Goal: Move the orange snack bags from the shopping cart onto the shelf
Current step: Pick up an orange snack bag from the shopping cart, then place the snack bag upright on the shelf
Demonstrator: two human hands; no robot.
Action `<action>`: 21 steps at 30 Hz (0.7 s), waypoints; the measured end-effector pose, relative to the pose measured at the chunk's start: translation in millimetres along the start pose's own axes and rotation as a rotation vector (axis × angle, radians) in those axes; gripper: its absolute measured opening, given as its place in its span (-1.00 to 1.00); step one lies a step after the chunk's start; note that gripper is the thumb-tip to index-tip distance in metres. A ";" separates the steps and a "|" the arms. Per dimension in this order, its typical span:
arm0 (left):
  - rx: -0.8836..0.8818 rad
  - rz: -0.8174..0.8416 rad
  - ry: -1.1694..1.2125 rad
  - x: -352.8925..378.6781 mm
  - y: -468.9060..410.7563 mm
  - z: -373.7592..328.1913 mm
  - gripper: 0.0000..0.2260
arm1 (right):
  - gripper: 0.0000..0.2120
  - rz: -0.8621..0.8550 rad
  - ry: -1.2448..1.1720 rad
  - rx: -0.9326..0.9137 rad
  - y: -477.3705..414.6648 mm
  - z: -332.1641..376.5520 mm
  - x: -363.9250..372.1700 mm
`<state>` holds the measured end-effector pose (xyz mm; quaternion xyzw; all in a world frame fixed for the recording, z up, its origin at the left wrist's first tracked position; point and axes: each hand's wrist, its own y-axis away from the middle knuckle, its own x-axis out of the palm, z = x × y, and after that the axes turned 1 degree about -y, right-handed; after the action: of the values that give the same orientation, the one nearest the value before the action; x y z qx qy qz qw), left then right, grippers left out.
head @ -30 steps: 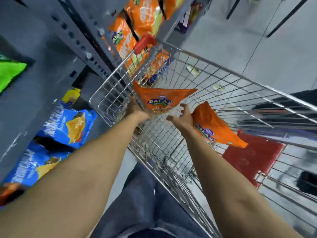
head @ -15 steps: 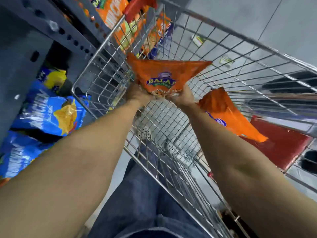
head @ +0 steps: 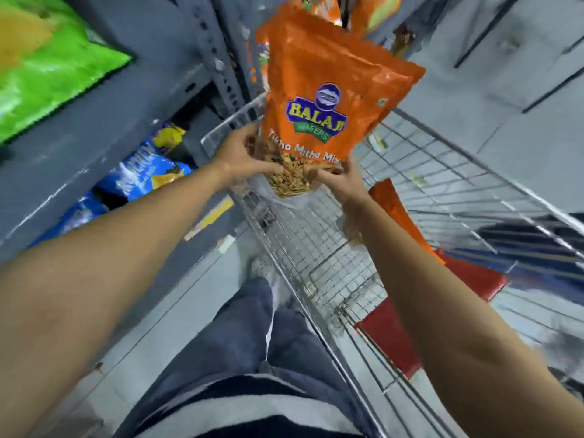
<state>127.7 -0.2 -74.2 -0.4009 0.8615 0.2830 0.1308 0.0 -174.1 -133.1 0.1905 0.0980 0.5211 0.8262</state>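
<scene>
An orange snack bag with a blue and yellow logo stands upright above the wire shopping cart. My left hand grips its lower left corner and my right hand grips its lower right corner. A second orange snack bag lies inside the cart, partly hidden behind my right forearm. More orange bags sit on the grey shelf beyond the held bag, mostly hidden by it.
Blue chip bags fill the lower shelf at left and a green bag lies on the shelf above. The cart's red seat flap is at the right. My leg stands between shelf and cart on the grey floor.
Both hands have lifted the orange bag up out of the cart and turned it upright, toward the shelf. The view has tilted up and left.
</scene>
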 end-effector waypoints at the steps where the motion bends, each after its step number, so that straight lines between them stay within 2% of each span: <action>1: 0.044 -0.057 0.050 -8.0 13.7 -6.0 -0.23 | -0.24 0.045 -0.015 -0.040 5.3 12.7 4.5; 4: 0.150 -0.200 0.187 -34.7 51.4 -26.9 -0.23 | -0.18 0.111 -0.034 -0.187 23.3 59.6 21.8; 7: 0.305 -0.259 0.275 -66.1 82.7 -49.9 -0.39 | -0.32 0.119 -0.052 -0.359 43.8 109.6 41.8; 9: 0.395 -0.323 0.322 -88.6 104.1 -67.8 -0.49 | -0.30 0.119 -0.067 -0.472 59.8 147.1 58.9; 12: 0.531 -0.464 0.378 -124.3 137.8 -90.1 -0.50 | -0.55 0.194 -0.086 -0.658 93.0 208.6 93.2; 15: 0.619 -0.619 0.430 -163.2 182.0 -105.7 -0.50 | -0.52 0.249 -0.167 -0.781 137.0 260.1 138.9; 21: 0.841 -0.903 0.457 -240.2 288.0 -128.3 -0.52 | -0.54 0.479 -0.336 -0.979 212.8 326.6 232.0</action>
<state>62.4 221.2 248.0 -0.6876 0.6518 -0.2527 0.1961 44.1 46.7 260.8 -0.1175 -0.3335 0.6410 0.6812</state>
